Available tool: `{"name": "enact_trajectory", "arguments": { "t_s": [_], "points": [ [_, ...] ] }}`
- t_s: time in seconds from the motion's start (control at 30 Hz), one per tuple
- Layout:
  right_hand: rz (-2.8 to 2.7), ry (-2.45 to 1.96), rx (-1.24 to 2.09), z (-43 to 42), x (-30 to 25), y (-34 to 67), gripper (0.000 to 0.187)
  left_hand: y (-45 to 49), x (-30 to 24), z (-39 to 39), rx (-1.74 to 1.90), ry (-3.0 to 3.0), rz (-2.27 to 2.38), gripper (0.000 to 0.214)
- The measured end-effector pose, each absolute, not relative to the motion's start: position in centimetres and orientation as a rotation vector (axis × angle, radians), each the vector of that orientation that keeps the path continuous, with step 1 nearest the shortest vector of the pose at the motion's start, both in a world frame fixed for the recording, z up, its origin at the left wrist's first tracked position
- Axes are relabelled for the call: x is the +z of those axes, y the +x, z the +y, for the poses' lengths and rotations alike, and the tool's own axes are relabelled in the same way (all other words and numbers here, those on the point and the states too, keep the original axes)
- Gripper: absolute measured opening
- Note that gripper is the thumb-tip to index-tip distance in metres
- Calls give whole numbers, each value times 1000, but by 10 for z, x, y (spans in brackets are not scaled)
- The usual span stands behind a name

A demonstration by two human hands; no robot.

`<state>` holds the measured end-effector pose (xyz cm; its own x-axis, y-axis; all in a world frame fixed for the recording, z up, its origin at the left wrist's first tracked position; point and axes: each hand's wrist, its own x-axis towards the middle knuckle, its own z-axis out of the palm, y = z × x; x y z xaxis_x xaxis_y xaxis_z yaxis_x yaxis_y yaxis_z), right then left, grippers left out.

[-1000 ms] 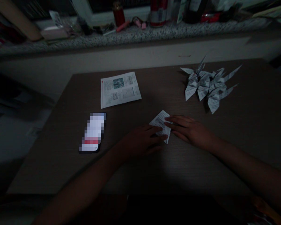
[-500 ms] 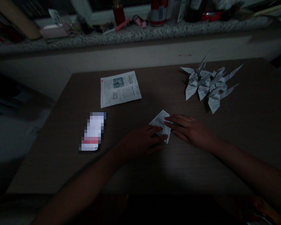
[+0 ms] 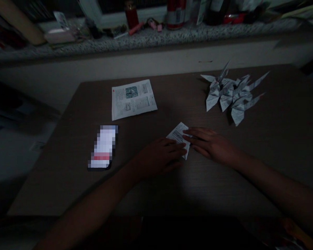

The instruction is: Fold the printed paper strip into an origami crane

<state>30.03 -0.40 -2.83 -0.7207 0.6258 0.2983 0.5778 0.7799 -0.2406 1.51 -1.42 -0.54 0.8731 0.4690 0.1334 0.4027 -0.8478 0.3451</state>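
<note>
A small piece of printed paper [image 3: 179,133], folded to a pointed kite-like shape, lies flat on the table between my hands. My left hand [image 3: 160,155] reaches over its lower left part, fingers stretched out and fingertips on the paper. From the other side, my right hand [image 3: 210,143] rests its extended fingertips on the paper's right edge. The fingers hide part of the lower half. Beyond my right hand stand several folded paper cranes [image 3: 225,93], bunched close together, made of similar printed paper.
A flat printed sheet [image 3: 134,100] lies toward the back of the brown table [image 3: 75,194]. Left of my left hand is a phone [image 3: 103,147] with a lit, blurred screen. Behind the table, a granite sill [image 3: 146,38] carries a red can [image 3: 175,14] and small items.
The fingers of my left hand have shifted slightly on the folded paper. My right hand and the paper stay in place.
</note>
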Motion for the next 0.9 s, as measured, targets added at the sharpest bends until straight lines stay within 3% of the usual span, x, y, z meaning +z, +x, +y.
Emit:
{"name": "enact_trajectory", "arguments": {
  "t_s": [0.67, 0.9],
  "points": [
    [-2606, -905, 148, -7, -30, 298, 40, 15, -8, -6, 360, 2718, 699, 41],
    [-2588, -930, 213, -10, -28, 296, 46, 24, -6, 10, 409, 2720, 1055, 52]
  ]
}}
